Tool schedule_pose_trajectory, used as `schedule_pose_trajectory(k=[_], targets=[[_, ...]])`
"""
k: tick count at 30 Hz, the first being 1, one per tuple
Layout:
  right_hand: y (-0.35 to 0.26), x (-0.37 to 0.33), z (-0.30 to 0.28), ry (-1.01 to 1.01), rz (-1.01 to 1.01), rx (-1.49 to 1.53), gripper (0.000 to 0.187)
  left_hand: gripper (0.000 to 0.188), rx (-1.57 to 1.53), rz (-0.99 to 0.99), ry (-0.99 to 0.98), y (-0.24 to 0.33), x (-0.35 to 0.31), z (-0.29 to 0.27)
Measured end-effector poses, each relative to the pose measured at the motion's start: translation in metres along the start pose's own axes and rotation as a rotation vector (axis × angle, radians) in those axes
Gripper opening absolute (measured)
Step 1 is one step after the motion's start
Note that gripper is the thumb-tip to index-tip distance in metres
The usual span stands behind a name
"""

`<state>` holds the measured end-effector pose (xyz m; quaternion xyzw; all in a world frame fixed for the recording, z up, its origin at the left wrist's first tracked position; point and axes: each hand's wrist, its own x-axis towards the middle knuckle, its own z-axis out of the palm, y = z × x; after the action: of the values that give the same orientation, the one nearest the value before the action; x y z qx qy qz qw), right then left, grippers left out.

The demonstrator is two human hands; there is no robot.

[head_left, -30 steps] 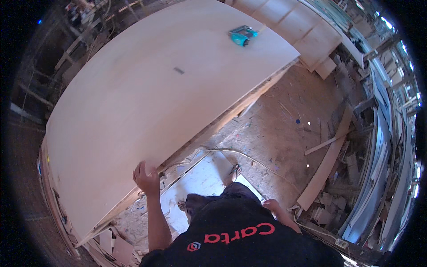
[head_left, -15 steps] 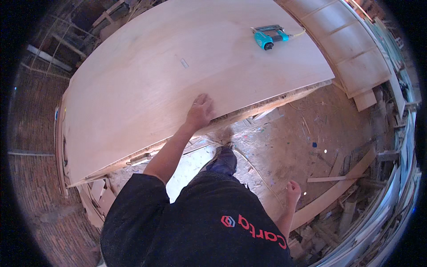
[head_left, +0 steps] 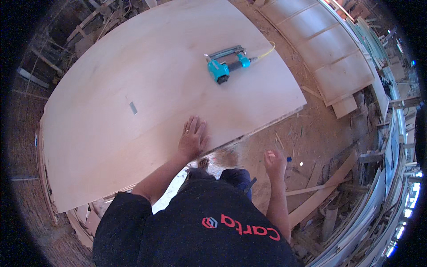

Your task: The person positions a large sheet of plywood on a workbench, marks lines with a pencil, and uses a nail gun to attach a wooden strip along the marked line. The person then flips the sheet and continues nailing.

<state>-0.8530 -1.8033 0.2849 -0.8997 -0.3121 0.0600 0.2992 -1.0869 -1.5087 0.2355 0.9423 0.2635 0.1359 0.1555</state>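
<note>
My left hand (head_left: 192, 137), wearing a ring, lies flat with fingers stretched out on the large pale wooden panel (head_left: 111, 155), near its front edge. My right hand (head_left: 275, 163) hangs over the floor beyond that edge, with its fingers curled and nothing visible in them. Ahead and to the right of my left hand, a teal and black nail gun (head_left: 229, 66) rests on its side on the panel. A yellow air hose (head_left: 267, 52) runs from it over the far right edge. To the left lies a small grey metallic strip (head_left: 133, 108).
A second panel with a ribbed frame (head_left: 331, 53) lies at the far right. Boards and offcuts (head_left: 324, 191) lie on the littered floor to the right, beside long stacked sheets (head_left: 378, 200). A brick surface (head_left: 26, 209) is on the left.
My view has shifted right along the panel, so the nail gun is nearer. My left hand has flattened on the panel, and my right hand has swung forward and up.
</note>
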Motion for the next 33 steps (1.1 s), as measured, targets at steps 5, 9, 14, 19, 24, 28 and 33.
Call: schedule_pose_trajectory(k=[5,9,14,19,24,28,33], targets=[[-0.063,0.195,0.016,-0.094,-0.550,0.076,0.020,0.067,0.023,-0.131,-0.014,0.019,0.021,0.001],[-0.117,0.328,0.062,-0.258,-0.923,-0.039,0.024,0.081,0.042,-0.325,0.124,0.028,0.034,0.016],[-0.148,0.401,0.123,-0.436,-1.097,-0.317,0.032,0.086,0.207,-0.544,0.081,0.030,0.038,0.013],[-0.150,0.432,0.091,-0.541,-1.153,-0.348,0.043,0.080,0.100,-0.557,0.245,0.023,0.026,0.013],[-0.107,0.441,-0.035,-0.474,-0.843,-0.459,0.063,0.078,0.108,-0.555,0.280,0.034,0.027,0.009],[-0.007,0.428,-0.137,-0.301,-0.614,-0.417,0.044,0.079,0.099,-0.494,0.256,0.043,0.035,0.006],[0.082,0.355,-0.205,-0.491,0.116,-0.013,0.021,0.083,0.342,-0.290,0.190,0.064,0.060,0.033]])
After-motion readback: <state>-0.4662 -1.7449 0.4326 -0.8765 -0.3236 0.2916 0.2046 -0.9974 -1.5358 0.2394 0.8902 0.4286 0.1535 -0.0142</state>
